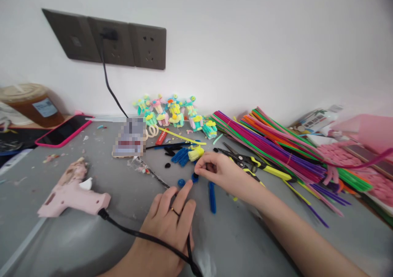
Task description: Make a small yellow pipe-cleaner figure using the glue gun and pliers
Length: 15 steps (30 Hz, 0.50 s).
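My left hand (172, 217) lies palm down with its fingers stretched out. Its fingertips touch or nearly touch a small blue coil (195, 177). My right hand (219, 170) is closed in a pinch just above that coil, on what looks like a small black disc (196, 174), mostly covered by the fingers. Beside my left fingertips is another blue coil (181, 182). Folded blue pipe-cleaner pieces (180, 157) and a yellow bundle (195, 153) lie beyond my hands. One blue piece (212, 197) rests below my right wrist.
A pink glue gun (73, 195) lies at left, its black cord crossing my left hand. Yellow-handled pliers (270, 171) and pipe-cleaner bundles (245, 135) lie right. Small pipe-cleaner figures (176, 119) line the wall. Two phones (66, 130) and a drink cup (33, 105) are left.
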Available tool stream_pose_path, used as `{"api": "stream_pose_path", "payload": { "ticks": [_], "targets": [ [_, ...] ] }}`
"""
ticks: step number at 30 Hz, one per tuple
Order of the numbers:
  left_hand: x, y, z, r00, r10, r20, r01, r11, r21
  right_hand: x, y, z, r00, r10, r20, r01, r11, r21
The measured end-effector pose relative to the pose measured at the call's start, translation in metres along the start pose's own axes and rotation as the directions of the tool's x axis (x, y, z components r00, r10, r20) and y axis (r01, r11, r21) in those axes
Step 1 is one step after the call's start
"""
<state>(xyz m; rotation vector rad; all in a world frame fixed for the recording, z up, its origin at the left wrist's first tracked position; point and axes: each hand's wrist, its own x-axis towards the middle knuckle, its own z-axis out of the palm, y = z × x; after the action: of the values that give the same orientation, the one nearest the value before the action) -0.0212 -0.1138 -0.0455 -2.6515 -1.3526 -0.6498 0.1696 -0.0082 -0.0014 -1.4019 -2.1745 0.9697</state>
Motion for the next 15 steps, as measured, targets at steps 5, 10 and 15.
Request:
{"api": "stream_pose_path", "payload": {
  "ticks": [5,10,15],
  "targets": [
    [-0.0006,0.0005,0.0001,1.000,0.003,-0.004,-0.004,1.000,-0.014,0.0001,0.0041,0.0031,0.998,-0.042,-0.035,0.041,0.999,-0.025],
    [-0.0009,0.0001,0.0000,1.000,0.002,0.011,-0.002,1.000,-0.026,0.0011,0.0047,0.0080,0.996,-0.041,-0.075,0.036,0.997,-0.069],
    [0.0005,0.0009,0.0001,1.000,-0.008,0.001,0.008,0.999,-0.037,0.0016,0.0013,0.0097,0.995,-0.041,-0.092,0.031,0.994,-0.107]
  ]
}}
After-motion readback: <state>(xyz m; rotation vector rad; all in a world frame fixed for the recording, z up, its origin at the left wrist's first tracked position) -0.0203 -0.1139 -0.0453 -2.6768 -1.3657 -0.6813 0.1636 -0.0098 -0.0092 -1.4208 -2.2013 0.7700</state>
